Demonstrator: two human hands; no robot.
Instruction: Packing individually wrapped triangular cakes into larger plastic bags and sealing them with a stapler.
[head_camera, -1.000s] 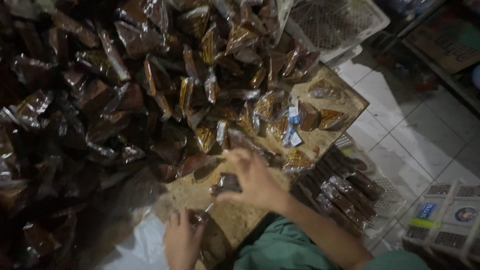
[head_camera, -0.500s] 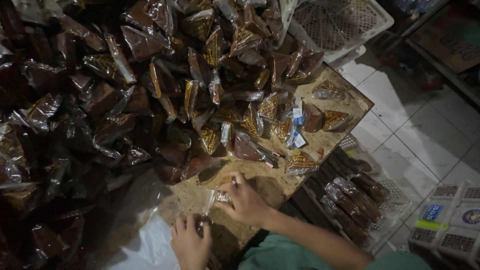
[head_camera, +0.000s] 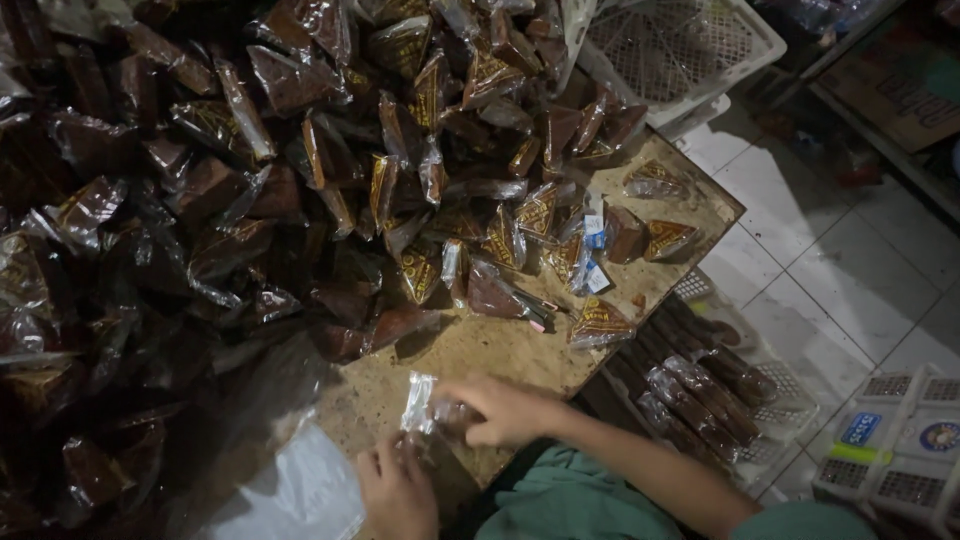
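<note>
At a worn, speckled counter (head_camera: 520, 350) heaped with dark wrapped packets (head_camera: 300, 180), my left hand (head_camera: 400, 490) and right hand (head_camera: 505, 410) each close their grip on one small clear plastic bag (head_camera: 420, 400) at the near edge. White tiled floor (head_camera: 850, 280) lies right, a white plastic basket (head_camera: 690, 50) beyond.

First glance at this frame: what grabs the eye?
A huge heap of brown wrapped packets fills the upper left of the wooden table. At the bottom edge, the left hand and right hand hold a small clear plastic wrapper. A white crate sits top right.
</note>
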